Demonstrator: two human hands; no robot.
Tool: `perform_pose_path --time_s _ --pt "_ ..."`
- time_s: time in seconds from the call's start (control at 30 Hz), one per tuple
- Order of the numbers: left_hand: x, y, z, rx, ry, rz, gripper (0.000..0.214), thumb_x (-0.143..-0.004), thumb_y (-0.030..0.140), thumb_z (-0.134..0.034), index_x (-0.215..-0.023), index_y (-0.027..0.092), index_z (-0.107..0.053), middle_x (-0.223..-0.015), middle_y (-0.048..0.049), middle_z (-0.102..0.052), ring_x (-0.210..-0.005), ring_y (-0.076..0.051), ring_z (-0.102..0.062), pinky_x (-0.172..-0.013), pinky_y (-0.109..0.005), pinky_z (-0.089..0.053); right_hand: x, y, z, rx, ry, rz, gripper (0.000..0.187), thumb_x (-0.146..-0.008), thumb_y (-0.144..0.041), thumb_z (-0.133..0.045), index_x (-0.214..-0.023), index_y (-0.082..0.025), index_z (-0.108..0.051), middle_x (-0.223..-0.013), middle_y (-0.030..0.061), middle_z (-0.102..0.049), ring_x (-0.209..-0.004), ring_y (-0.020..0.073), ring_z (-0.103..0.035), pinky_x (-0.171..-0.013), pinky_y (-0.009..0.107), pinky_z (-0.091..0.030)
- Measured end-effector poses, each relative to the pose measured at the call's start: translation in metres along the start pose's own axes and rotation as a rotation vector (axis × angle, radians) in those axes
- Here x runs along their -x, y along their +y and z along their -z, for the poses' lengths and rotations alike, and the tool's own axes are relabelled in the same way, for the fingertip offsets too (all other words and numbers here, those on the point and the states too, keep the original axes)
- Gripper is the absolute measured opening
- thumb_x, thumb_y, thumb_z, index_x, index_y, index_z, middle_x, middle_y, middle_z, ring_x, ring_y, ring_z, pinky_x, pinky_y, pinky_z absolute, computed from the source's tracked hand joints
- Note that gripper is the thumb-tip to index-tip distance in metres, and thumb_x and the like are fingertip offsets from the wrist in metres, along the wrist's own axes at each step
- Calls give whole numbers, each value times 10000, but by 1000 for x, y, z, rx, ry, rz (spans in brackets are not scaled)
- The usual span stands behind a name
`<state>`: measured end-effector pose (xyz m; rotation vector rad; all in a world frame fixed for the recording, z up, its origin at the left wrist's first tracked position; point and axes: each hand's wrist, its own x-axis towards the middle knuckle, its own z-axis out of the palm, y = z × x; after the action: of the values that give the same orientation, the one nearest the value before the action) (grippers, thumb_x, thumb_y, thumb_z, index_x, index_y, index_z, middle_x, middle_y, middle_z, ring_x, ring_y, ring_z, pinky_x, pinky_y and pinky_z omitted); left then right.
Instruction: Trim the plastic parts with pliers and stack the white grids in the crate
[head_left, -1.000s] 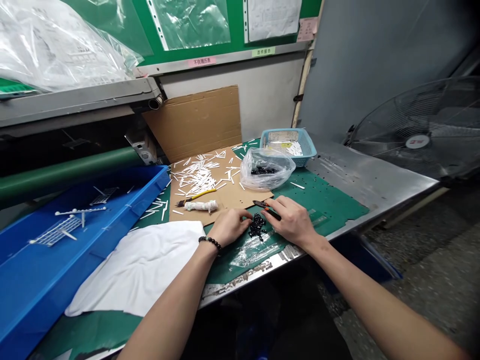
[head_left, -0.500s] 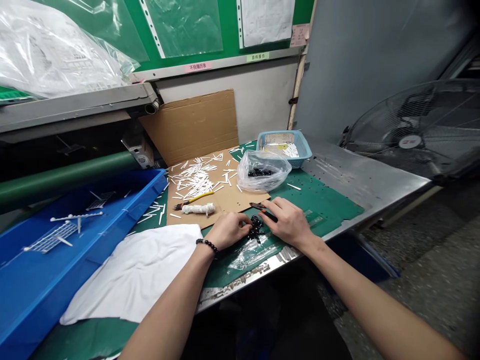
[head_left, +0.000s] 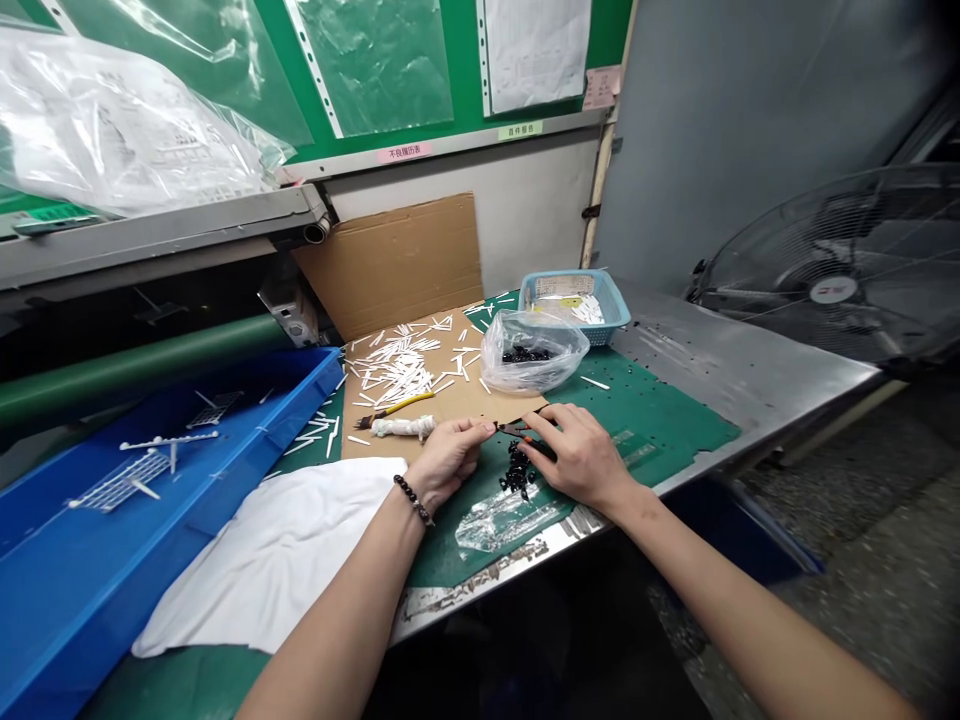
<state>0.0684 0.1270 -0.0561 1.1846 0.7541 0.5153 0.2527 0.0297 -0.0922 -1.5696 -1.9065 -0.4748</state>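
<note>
My right hand (head_left: 577, 455) is closed around small cutters (head_left: 525, 433) with dark and orange handles, their tip pointing left. My left hand (head_left: 448, 455) pinches something tiny at the cutter tip; I cannot make it out. A small heap of black parts (head_left: 517, 472) lies on the green mat (head_left: 645, 410) just below both hands. A crumpled clear film (head_left: 502, 517) lies nearer the table's front edge.
A clear bag of black parts (head_left: 531, 348) and a light blue basket (head_left: 575, 300) sit behind. White sticks (head_left: 397, 358) litter the cardboard sheet (head_left: 450, 395), beside a yellow-handled brush (head_left: 394, 405). A white cloth (head_left: 277, 550) and blue tray (head_left: 112, 520) lie left. A fan (head_left: 840, 270) stands right.
My left hand has lifted off the black heap and turned up to meet the cutter tip. My right hand shifted slightly with the cutters. The camera view shifted a little.
</note>
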Motion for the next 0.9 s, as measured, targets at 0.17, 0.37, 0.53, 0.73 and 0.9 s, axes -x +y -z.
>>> perform_pose_path --time_s 0.17,0.37,0.53,0.73,0.9 --pt "0 0 -2 11 0 -3 319 -649 369 -786 -716 147 -568 -480 111 -261 -402 -20 -152 -391 -220 -52 -1 -1 1 12 10 9 264 -934 -343 -524 -1122 -170 -589 -1000 107 -577 -894 258 -500 -768 370 -372" --pt "0 0 -2 10 -6 21 325 -635 372 -794 -729 141 -585 -472 117 -241 -399 -20 -135 -391 -221 -46 -1 -2 2 48 -5 22 259 -942 -346 -507 -1107 -170 -603 -988 108 -574 -879 257 -485 -754 366 -362" --pt "-1 0 1 42 -25 63 309 -660 338 -778 -683 157 -528 -477 119 -226 -398 -19 -129 -385 -211 -44 -1 -3 3 100 -44 23 281 -946 -352 -495 -1131 -169 -600 -971 111 -568 -871 259 -468 -763 370 -352" --pt "1 1 0 106 -15 108 306 -648 289 -785 -695 155 -513 -488 129 -204 -404 -13 -121 -370 -178 -52 -1 -4 3 141 -67 39 293 -956 -347 -472 -1145 -162 -598 -919 104 -560 -825 251 -450 -741 360 -341" --pt "2 0 -4 143 4 137 309 -647 252 -774 -646 160 -478 -484 128 -208 -393 -6 -135 -359 -165 -59 -1 -3 2 188 -103 75 262 -962 -336 -466 -1096 -162 -607 -845 80 -546 -762 227 -445 -699 339 -316"
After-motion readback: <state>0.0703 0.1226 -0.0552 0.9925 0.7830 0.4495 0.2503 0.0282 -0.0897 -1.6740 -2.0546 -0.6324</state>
